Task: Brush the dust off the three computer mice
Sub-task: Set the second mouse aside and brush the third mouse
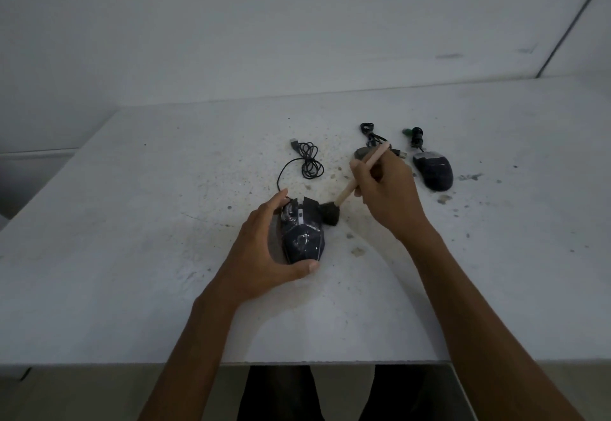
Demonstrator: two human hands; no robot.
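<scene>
Logged a wide pale tabletop (132, 222), speckled with grit and dark flecks, thickest around the middle. Noted two bare forearms (479, 304) reaching in from the near edge.

Found the left hand (264, 255) curled round the angular black mouse (302, 233), with fingers along its left flank and thumb hooked at its near end. Placed that mouse on the tabletop at centre, its shell streaked with pale dust.

Found the right hand (386, 195) closed on the wooden handle of the brush (347, 190), gripped pen-fashion, with the handle slanting up and away. Saw the dark bristle head (330, 217) touching the mouse's front right corner.

Recorded a second mouse (433, 169), rounded, dark with a grey front, lying on the tabletop to the right, apart from both hands. Glimpsed a third mouse (360, 153) just behind the right hand, mostly hidden, only a grey part showing.

Traced a thin black cable (309, 159) from the held mouse's front to a loose coil farther back, ending in a USB plug (293, 143). Spotted bundled cable (370, 134) behind the third mouse and a green plug (408, 131) behind the second.
</scene>
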